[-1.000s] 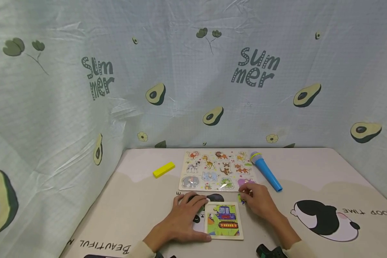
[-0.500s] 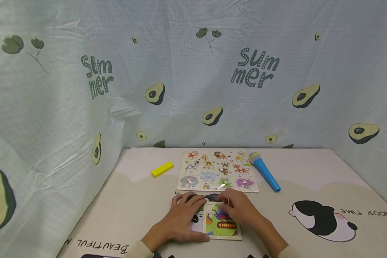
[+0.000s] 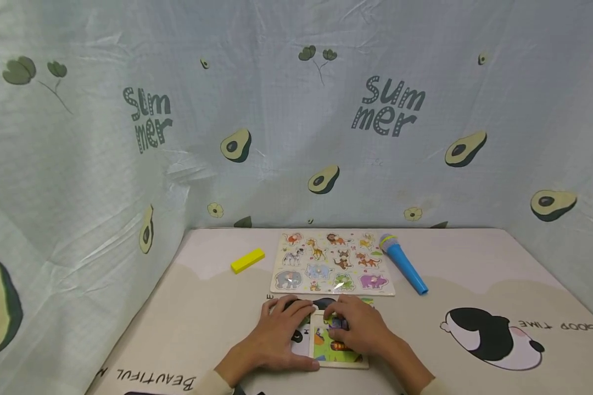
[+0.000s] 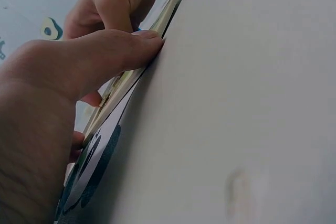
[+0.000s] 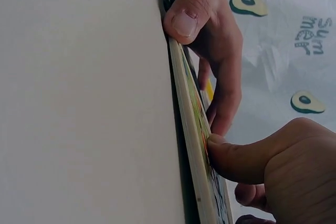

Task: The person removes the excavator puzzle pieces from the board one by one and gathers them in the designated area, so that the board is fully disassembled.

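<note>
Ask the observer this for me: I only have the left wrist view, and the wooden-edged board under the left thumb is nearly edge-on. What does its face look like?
Observer: In the head view, what shows of the square puzzle in a pale wooden frame is mostly green, with orange and blue parts.
Operator: Where does the tip of the right thumb land? It's hidden from me.
Observer: In the right wrist view, it appears to rest on the puzzle's printed face.
Operator: And what lies just beyond the puzzle?
Observer: The head view shows a pale rectangular board with colourful animal pictures there.
</note>
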`<act>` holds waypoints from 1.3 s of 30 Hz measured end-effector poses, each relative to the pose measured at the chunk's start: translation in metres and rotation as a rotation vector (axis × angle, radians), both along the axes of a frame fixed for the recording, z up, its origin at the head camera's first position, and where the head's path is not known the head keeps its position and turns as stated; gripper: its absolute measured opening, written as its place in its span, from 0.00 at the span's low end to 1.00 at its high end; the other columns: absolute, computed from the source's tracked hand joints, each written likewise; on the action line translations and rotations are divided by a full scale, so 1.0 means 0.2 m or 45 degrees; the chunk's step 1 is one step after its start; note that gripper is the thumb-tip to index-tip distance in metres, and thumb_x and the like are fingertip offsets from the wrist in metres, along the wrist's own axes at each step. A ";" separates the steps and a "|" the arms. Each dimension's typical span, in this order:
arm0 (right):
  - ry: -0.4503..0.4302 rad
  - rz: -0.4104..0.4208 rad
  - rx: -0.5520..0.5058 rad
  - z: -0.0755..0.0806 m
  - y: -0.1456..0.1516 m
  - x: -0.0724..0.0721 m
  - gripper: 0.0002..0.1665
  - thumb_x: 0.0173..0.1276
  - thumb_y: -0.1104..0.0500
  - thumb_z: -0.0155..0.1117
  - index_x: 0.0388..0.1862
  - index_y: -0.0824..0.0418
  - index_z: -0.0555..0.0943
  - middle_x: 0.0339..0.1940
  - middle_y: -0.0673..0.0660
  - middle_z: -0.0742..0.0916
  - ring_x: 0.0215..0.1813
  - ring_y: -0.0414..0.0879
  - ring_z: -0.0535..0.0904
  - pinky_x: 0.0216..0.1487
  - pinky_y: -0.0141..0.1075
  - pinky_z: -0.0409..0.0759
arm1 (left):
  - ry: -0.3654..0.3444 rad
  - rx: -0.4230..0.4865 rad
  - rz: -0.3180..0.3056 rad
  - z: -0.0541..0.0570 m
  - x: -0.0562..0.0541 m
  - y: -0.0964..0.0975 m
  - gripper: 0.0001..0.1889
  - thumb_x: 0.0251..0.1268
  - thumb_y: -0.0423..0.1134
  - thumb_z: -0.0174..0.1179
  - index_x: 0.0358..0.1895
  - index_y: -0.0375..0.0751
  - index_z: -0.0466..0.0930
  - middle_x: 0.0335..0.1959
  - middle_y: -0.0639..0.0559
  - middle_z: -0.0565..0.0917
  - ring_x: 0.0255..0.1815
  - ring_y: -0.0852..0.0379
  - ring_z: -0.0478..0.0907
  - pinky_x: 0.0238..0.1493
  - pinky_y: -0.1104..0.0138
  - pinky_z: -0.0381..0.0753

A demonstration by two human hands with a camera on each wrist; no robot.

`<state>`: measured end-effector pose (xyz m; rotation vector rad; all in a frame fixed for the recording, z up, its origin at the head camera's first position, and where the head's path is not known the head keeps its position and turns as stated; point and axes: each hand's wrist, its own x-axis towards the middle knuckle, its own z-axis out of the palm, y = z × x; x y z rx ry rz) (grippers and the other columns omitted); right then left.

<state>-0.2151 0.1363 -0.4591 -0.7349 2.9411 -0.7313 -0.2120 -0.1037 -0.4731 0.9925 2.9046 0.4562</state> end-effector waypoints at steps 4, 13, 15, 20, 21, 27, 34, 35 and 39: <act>-0.009 -0.023 -0.009 -0.01 0.00 0.00 0.12 0.63 0.51 0.74 0.42 0.40 0.81 0.40 0.42 0.75 0.43 0.42 0.70 0.42 0.41 0.72 | 0.004 0.001 -0.004 -0.01 0.00 0.00 0.54 0.48 0.85 0.52 0.76 0.58 0.66 0.76 0.62 0.65 0.76 0.49 0.56 0.69 0.38 0.53; -0.060 -0.011 -0.078 0.00 0.00 0.00 0.16 0.64 0.53 0.75 0.44 0.42 0.77 0.44 0.44 0.78 0.48 0.44 0.74 0.51 0.51 0.77 | 0.005 0.006 0.008 -0.01 0.00 0.01 0.54 0.47 0.85 0.52 0.76 0.58 0.66 0.76 0.61 0.66 0.76 0.48 0.57 0.69 0.38 0.53; -0.069 -0.013 -0.096 0.00 0.00 0.00 0.16 0.64 0.53 0.75 0.45 0.42 0.76 0.45 0.44 0.78 0.48 0.43 0.74 0.51 0.50 0.77 | 0.005 0.007 0.009 -0.01 0.00 0.01 0.54 0.46 0.85 0.52 0.76 0.58 0.66 0.76 0.61 0.66 0.76 0.48 0.57 0.69 0.38 0.53; -0.080 -0.008 -0.128 0.00 0.01 -0.01 0.16 0.66 0.55 0.73 0.45 0.42 0.76 0.44 0.43 0.79 0.47 0.43 0.74 0.52 0.49 0.76 | 0.020 0.010 0.007 -0.01 -0.01 0.01 0.54 0.47 0.85 0.53 0.76 0.57 0.66 0.76 0.62 0.66 0.76 0.49 0.57 0.69 0.38 0.53; -0.088 -0.005 -0.136 0.00 0.01 -0.01 0.15 0.67 0.56 0.72 0.45 0.42 0.76 0.43 0.43 0.79 0.45 0.42 0.74 0.50 0.48 0.76 | 0.022 0.012 0.007 -0.01 -0.01 0.01 0.54 0.47 0.85 0.53 0.76 0.57 0.66 0.76 0.62 0.66 0.76 0.49 0.57 0.69 0.38 0.53; -0.146 0.067 -0.303 0.02 0.04 -0.02 0.09 0.74 0.61 0.64 0.47 0.47 0.78 0.39 0.43 0.82 0.40 0.40 0.75 0.44 0.37 0.74 | -0.004 0.029 0.007 -0.01 0.00 0.01 0.53 0.47 0.84 0.54 0.76 0.58 0.66 0.75 0.62 0.66 0.76 0.49 0.56 0.70 0.38 0.52; -0.163 0.039 -0.452 0.08 0.11 -0.02 0.10 0.73 0.65 0.63 0.51 0.56 0.79 0.36 0.47 0.82 0.37 0.43 0.75 0.39 0.33 0.76 | -0.020 0.035 0.010 -0.01 0.00 0.00 0.53 0.47 0.84 0.54 0.76 0.58 0.66 0.75 0.61 0.67 0.76 0.49 0.56 0.70 0.38 0.51; -0.161 0.009 -0.456 0.08 0.12 -0.03 0.10 0.72 0.65 0.65 0.50 0.57 0.79 0.36 0.47 0.82 0.38 0.44 0.75 0.39 0.33 0.76 | -0.017 0.036 0.009 -0.01 0.00 0.00 0.53 0.47 0.84 0.54 0.76 0.58 0.66 0.75 0.61 0.66 0.76 0.49 0.56 0.70 0.38 0.51; -0.132 -0.102 -0.471 0.11 0.18 -0.05 0.10 0.66 0.66 0.70 0.43 0.57 0.80 0.34 0.48 0.82 0.38 0.45 0.75 0.39 0.32 0.77 | -0.008 0.041 0.009 -0.01 0.00 0.00 0.54 0.47 0.84 0.54 0.77 0.58 0.65 0.76 0.61 0.66 0.76 0.49 0.55 0.70 0.38 0.51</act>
